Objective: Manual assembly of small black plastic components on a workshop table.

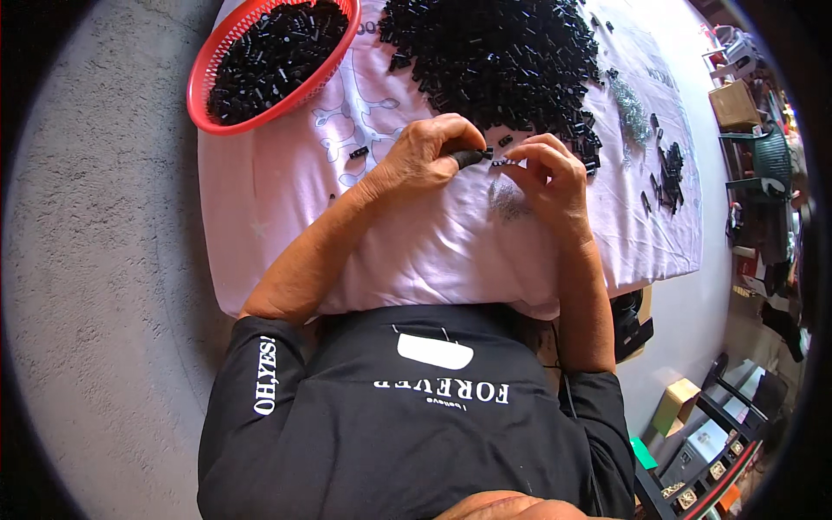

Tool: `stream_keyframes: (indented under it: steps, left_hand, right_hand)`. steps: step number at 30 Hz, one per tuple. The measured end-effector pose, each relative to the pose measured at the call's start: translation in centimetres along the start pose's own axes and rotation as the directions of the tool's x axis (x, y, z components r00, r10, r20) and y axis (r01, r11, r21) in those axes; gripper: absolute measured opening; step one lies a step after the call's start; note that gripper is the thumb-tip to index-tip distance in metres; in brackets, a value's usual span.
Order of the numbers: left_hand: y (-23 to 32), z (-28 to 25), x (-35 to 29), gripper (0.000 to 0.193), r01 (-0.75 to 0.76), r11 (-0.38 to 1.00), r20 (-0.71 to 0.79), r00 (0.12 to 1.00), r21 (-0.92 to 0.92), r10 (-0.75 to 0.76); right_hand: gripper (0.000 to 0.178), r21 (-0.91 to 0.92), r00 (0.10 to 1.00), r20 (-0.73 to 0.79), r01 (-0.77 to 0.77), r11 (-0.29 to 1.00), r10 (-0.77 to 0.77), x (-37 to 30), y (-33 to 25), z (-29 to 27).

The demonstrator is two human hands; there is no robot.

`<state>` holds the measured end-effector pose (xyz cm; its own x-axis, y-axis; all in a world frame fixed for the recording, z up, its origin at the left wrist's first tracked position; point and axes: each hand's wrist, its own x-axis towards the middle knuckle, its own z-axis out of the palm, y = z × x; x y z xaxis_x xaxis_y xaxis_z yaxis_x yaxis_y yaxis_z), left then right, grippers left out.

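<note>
My left hand [425,152] is closed in a pinch on a small black plastic piece [489,153], with a dark covering on the thumb. Close beside it, the thumb and fingers of my right hand [553,178] are pinched together at a tiny light-coloured part [500,163], too small to name. The two hands nearly meet over the front of a large heap of black plastic pieces [498,65]. Just below the fingertips lies a small scatter of fine silvery bits [505,199]. One loose black piece [506,139] rests between the hands and the heap.
A red plastic basket [197,87] full of similar black pieces stands at the far left of the cloth-covered table [260,208]. Toward the right lie more silvery bits [631,113] and a smaller cluster of black pieces [669,178]. A dark chair [771,165] stands beyond.
</note>
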<state>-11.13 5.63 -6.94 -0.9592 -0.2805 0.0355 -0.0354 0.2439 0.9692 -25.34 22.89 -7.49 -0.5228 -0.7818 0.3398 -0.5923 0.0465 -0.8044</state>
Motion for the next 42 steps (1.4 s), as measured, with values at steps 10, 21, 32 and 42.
stream_keyframes:
  steps: [10, 21, 32, 42]
  left_hand:
    - [1.2, 2.1, -0.1, 0.025, -0.255, 0.949, -0.066, 0.96, 0.185, 0.271]
    - [-0.3, 2.6, -0.2, 0.032, -0.455, 0.748, 0.064, 0.871, 0.483, 0.488]
    - [0.0, 2.3, -0.4, 0.02, -0.405, 0.686, 0.102, 0.893, 0.605, 0.438]
    - [0.1, 2.6, -0.5, 0.027, -0.452, 0.75, 0.078, 0.875, 0.483, 0.478]
  right_hand:
    - [0.018, 0.478, 0.965, 0.153, -0.26, 0.839, 0.212, -0.4, -0.4, 0.1]
    - [0.015, 0.595, 0.911, 0.207, -0.407, 0.694, 0.357, 0.0, 0.3, -0.8]
    - [0.015, 0.717, 0.919, 0.221, -0.379, 0.584, 0.325, -0.1, 1.4, -1.4]
    - [0.017, 0.644, 0.915, 0.265, -0.403, 0.65, 0.304, -0.1, 0.9, -1.4]
